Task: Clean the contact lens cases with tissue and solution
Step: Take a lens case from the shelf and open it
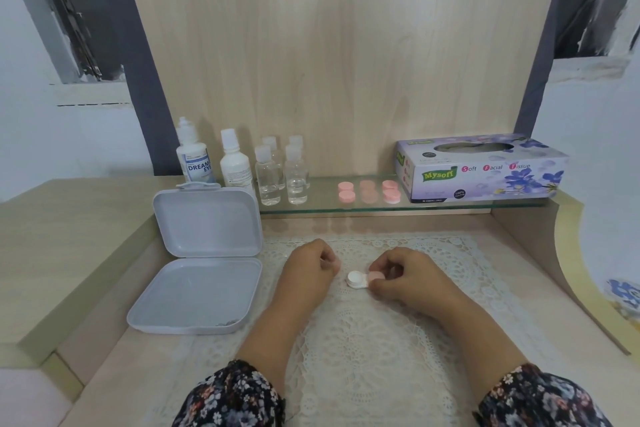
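A white contact lens case lies on the lace mat in front of me. Its left well is uncovered and white; a pink cap sits on its right well. My right hand pinches that pink cap with thumb and fingers. My left hand rests just left of the case with curled fingers holding another pink cap, mostly hidden. Three more pink-capped cases stand on the glass shelf. The solution bottle and the tissue box also stand on that shelf.
An open grey plastic box lies left of the mat, lid propped up. A second white bottle and several small clear bottles stand on the glass shelf. A wooden panel rises behind.
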{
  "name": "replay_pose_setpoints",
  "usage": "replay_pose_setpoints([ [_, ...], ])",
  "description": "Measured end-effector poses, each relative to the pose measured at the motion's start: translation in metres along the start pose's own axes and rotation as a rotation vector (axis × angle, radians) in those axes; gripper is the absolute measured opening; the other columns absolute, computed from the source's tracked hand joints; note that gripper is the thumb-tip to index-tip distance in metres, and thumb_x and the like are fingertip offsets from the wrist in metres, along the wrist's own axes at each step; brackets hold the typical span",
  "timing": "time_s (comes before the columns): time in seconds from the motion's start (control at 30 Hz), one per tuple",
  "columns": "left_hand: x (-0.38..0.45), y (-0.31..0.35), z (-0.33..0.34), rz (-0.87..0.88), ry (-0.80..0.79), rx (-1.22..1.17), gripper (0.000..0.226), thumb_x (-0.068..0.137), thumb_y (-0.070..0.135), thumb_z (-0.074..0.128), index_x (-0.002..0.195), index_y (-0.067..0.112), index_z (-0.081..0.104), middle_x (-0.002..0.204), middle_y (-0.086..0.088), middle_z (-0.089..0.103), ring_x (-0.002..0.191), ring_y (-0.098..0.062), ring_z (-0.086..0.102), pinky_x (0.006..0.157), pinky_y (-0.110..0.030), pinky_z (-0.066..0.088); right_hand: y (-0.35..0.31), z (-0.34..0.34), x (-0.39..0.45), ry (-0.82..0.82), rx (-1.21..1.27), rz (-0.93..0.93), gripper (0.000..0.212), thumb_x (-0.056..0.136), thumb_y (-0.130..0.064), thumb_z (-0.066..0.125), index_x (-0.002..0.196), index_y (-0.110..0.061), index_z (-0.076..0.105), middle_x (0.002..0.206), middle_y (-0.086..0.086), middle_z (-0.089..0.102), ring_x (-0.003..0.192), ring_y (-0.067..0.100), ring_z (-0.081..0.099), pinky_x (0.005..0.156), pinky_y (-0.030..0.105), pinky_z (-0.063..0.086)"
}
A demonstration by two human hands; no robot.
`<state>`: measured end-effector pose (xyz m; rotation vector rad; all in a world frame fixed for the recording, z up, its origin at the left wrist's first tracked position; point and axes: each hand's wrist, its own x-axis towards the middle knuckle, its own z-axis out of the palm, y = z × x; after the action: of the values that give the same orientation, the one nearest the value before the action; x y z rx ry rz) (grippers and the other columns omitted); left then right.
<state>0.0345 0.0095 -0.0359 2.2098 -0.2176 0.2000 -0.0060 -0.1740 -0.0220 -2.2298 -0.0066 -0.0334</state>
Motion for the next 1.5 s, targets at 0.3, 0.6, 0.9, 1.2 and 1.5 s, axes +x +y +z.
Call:
replay_pose_setpoints([
  [0.3, 0.001, 0.005, 0.007, 0.110, -0.105, 0.067, 0.037, 0.097, 0.001, 0.044, 0.126, 0.015, 0.063, 0.136, 0.003, 0.055, 0.127, -0.012, 0.048, 0.099, -0.008, 0.027, 0.001, 0.000, 0.001, -0.001, 0.002, -0.004, 0.011, 0.073, -0.023, 0.075, 0.081, -0.027, 0.069, 0.073, -0.006, 0.066, 0.055, 0.004, 0.059, 0.052, 0.021, 0.050],
  [0.6, -0.004, 0.008, -0.002, 0.058, -0.241, 0.015, 0.022, 0.073, 0.020, 0.080, 0.094, 0.018, 0.073, 0.084, 0.009, 0.055, 0.071, 0.001, 0.050, 0.062, -0.007, 0.037, 0.004, 0.001, 0.004, -0.005, -0.030, -0.047, 0.012, 0.073, -0.023, 0.075, 0.081, -0.028, 0.069, 0.076, -0.008, 0.064, 0.060, 0.003, 0.058, 0.055, 0.020, 0.047],
  [0.9, -0.003, 0.009, 0.000, 0.115, -0.222, 0.029, 0.021, 0.075, 0.017, 0.079, 0.095, 0.016, 0.076, 0.079, 0.011, 0.052, 0.070, 0.001, 0.048, 0.064, -0.010, 0.035, 0.009, -0.001, 0.007, -0.069, 0.045, -0.062, 0.022, 0.076, -0.011, 0.076, 0.092, -0.026, 0.073, 0.087, 0.005, 0.068, 0.068, 0.019, 0.065, 0.062, 0.033, 0.056],
  [1.2, -0.002, 0.009, -0.001, 0.119, -0.224, 0.036, 0.020, 0.075, 0.018, 0.079, 0.095, 0.016, 0.076, 0.080, 0.011, 0.053, 0.070, 0.001, 0.048, 0.065, -0.013, 0.036, 0.007, -0.001, 0.007, -0.003, -0.052, -0.062, 0.059, 0.066, -0.033, 0.086, 0.114, -0.037, 0.053, 0.093, -0.007, 0.060, 0.077, 0.005, 0.058, 0.057, 0.014, 0.043],
  [1.5, -0.002, 0.009, -0.001, 0.095, -0.229, 0.027, 0.020, 0.075, 0.020, 0.079, 0.094, 0.016, 0.075, 0.084, 0.010, 0.055, 0.074, -0.002, 0.051, 0.069, -0.017, 0.040, 0.012, 0.003, 0.010, -0.046, -0.117, -0.182, 0.054, 0.075, -0.021, 0.073, 0.119, -0.044, 0.051, 0.106, -0.015, 0.057, 0.097, 0.004, 0.055, 0.085, 0.025, 0.049],
])
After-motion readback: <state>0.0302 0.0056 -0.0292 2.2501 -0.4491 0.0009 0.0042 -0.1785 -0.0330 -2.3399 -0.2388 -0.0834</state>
